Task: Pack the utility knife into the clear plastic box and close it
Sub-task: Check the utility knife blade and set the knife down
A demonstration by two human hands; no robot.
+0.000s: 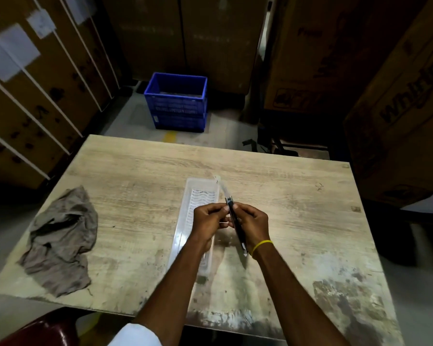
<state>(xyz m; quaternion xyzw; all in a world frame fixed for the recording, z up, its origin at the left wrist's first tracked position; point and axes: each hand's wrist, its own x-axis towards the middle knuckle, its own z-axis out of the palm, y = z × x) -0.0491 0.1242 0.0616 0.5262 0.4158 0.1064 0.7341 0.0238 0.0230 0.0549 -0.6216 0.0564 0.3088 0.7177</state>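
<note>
A long clear plastic box (201,189) lies open on the wooden table (140,176), its ribbed inside facing up. Over its right edge both hands hold a black utility knife (237,229), whose pale blade end points away toward the far side. My left hand (206,221) pinches the knife near its front end. My right hand (254,224), with a yellow band on the wrist, grips the black handle. The near part of the box is hidden under my left forearm.
A crumpled grey cloth (61,242) lies on the table's left side. A blue plastic crate (176,102) stands on the floor beyond the table. Tall cardboard cartons (395,96) surround the space. A dark red chair edge (43,330) shows at bottom left.
</note>
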